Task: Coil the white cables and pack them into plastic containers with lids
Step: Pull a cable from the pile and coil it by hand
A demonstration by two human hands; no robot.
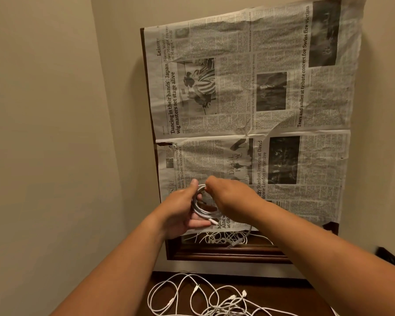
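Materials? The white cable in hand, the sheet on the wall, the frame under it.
Coiled cable: smooth white plastic or rubber jacket, slight sheen, bends easily. Sheet: newsprint, matte, creased, printed columns. Frame: seemingly dark varnished wood, glossy moulded ridges; maybe veneer.

L forearm (123, 258) & R forearm (317, 242): both bare, no sleeve edge in view, coming in from below the newspaper (249, 87). L hand (180, 208) & R hand (230, 197) bare too, at the newspaper's lower-left corner. Nails too small to tell.
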